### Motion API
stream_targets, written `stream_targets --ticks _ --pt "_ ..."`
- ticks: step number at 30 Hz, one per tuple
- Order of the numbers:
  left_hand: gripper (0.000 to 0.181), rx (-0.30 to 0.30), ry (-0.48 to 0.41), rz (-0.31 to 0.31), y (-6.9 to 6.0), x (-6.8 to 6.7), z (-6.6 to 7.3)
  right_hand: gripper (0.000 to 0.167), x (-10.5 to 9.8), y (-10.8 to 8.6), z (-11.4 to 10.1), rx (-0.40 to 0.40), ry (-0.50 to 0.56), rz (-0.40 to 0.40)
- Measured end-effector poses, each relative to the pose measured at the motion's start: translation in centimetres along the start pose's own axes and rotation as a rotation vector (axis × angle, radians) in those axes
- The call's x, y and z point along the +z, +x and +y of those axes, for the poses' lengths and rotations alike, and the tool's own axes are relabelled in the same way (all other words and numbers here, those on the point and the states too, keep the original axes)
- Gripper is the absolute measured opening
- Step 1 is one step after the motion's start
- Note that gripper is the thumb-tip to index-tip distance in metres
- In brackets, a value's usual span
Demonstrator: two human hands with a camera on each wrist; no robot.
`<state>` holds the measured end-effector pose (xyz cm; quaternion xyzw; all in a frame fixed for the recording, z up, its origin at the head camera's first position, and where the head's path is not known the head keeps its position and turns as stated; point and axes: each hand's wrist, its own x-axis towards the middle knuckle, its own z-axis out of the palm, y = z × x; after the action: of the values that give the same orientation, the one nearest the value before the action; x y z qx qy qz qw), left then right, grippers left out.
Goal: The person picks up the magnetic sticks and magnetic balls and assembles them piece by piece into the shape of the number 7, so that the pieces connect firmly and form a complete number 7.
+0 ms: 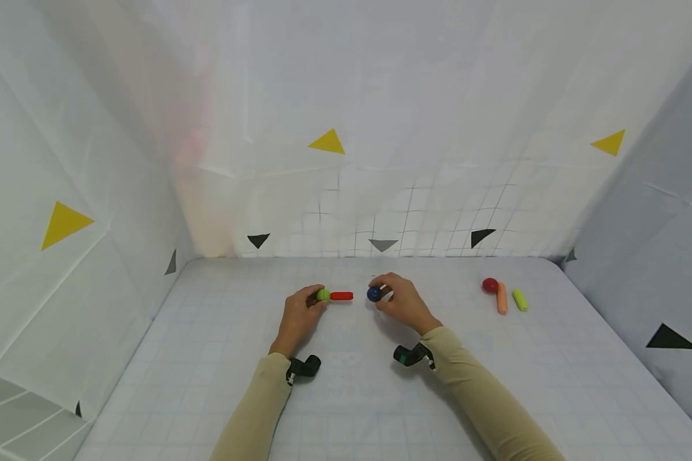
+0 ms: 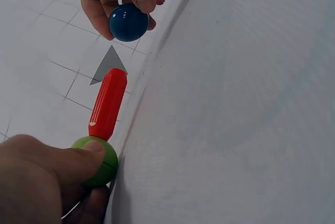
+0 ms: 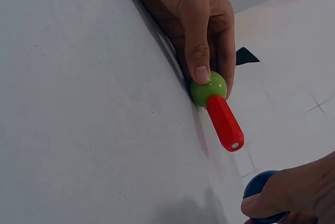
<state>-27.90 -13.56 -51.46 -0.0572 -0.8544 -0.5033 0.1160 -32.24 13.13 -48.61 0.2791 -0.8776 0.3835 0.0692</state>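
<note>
In the head view my left hand (image 1: 298, 318) pinches a green ball (image 1: 323, 294). From that ball a red rod (image 1: 341, 296) sticks out to the right, joined to it at one end. The rod's free end shows a small pale dot in the right wrist view. A short way to the right, my right hand (image 1: 402, 302) holds a glossy blue ball (image 1: 374, 294) between thumb and fingers. A gap separates the blue ball from the red rod's tip. In the left wrist view the thumb presses on the green ball (image 2: 99, 164), partly covering it.
Off to the right on the white table (image 1: 346, 403) lie a red ball (image 1: 490, 285), an orange rod (image 1: 502, 299) and a short yellow-green rod (image 1: 520, 300). White sheeted walls with yellow and black triangles surround the table at the back and sides.
</note>
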Motion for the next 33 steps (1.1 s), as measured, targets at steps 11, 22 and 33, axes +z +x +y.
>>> stream_targets --ticks 11,22,33 --pt "0.039 -0.005 0.005 0.004 0.0 0.0 -0.1 0.04 1.1 0.6 -0.1 -0.016 0.018 -0.025" --pt "0.04 0.013 0.012 -0.004 0.0 -0.1 0.0 0.041 1.8 1.1 -0.5 -0.033 0.044 -0.035" --pt "0.041 0.004 0.02 -0.011 0.0 -0.1 -0.1 0.042 2.3 1.4 -0.6 -0.04 0.031 -0.044"
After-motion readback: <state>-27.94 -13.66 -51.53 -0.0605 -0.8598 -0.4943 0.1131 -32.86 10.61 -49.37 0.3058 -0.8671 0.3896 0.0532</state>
